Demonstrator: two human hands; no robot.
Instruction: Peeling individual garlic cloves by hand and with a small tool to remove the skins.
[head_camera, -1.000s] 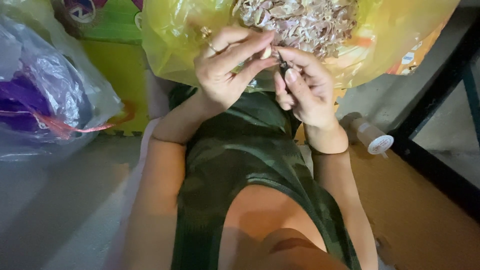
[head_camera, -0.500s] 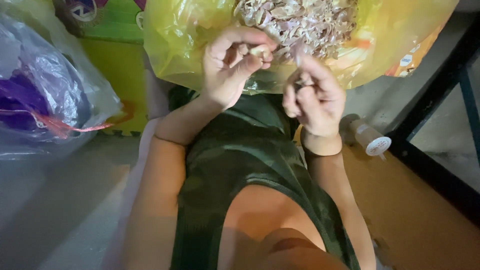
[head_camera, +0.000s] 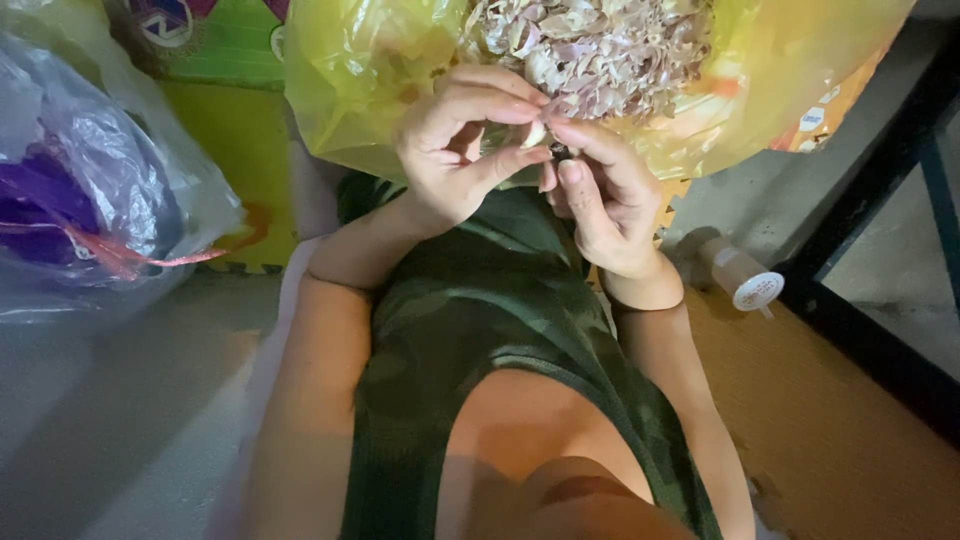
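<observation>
My left hand (head_camera: 462, 150) pinches a small pale garlic clove (head_camera: 535, 134) between thumb and fingers. My right hand (head_camera: 600, 195) meets it from the right, fingertips on the clove and closed on a small dark tool (head_camera: 560, 152) that is mostly hidden. Both hands hover just in front of a yellow plastic bag (head_camera: 370, 70) whose open top is full of dry papery garlic skins (head_camera: 600, 50).
A clear plastic bag (head_camera: 90, 190) with purple contents lies at the left. A green and yellow foam mat (head_camera: 235, 130) lies behind it. A small plastic bottle (head_camera: 740, 275) lies on the brown floor at the right, next to a dark metal frame (head_camera: 870, 230).
My right hand dropped away from the left half a second ago and has come back up, so both hands meet on the clove again.
</observation>
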